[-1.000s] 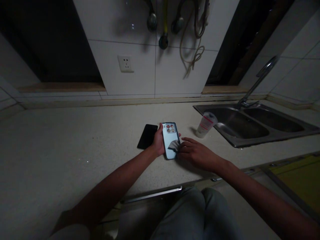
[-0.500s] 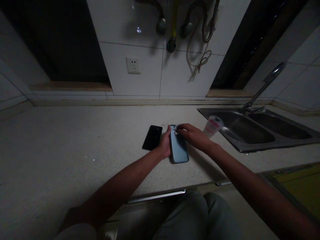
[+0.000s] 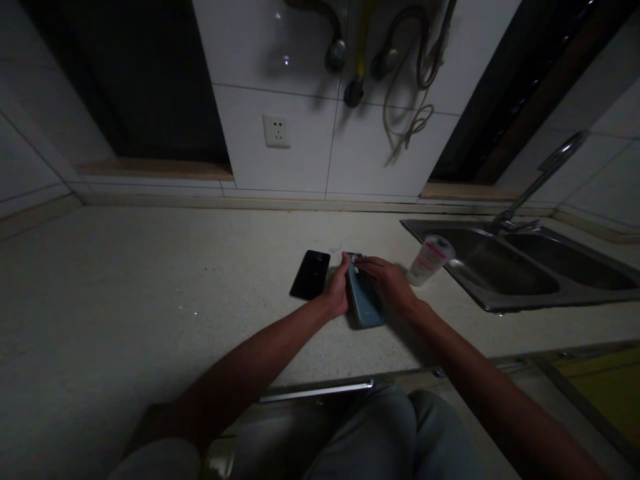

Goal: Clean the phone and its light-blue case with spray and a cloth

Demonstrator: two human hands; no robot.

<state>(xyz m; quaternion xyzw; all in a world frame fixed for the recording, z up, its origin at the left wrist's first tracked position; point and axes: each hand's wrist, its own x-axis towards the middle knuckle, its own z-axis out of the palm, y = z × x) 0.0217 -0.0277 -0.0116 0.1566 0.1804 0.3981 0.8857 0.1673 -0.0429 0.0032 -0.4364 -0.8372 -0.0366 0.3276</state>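
A light blue phone case (image 3: 369, 307) lies tilted on the counter between my hands, with cutouts or small pale parts at its upper end. My left hand (image 3: 339, 293) grips its left edge, thumb at the upper corner. Across its upper right side lies my right hand (image 3: 390, 280), fingers bent over the case near the top; whether something small is under the fingertips I cannot make out. Just left of my left hand, a black smartphone (image 3: 310, 275) rests flat, its dark glossy face up.
A clear plastic cup (image 3: 431, 260) with red print leans near the steel double sink (image 3: 487, 305) on the right. The pale counter (image 3: 150, 287) runs along a tiled wall with a power socket (image 3: 277, 131) and hanging hoses (image 3: 423, 47). A drawer or door handle (image 3: 317, 391) sits below the front edge.
My right hand has turned and settled lower over the right side of the case, covering more of it. The case looks more tilted. The whole view has shifted slightly.
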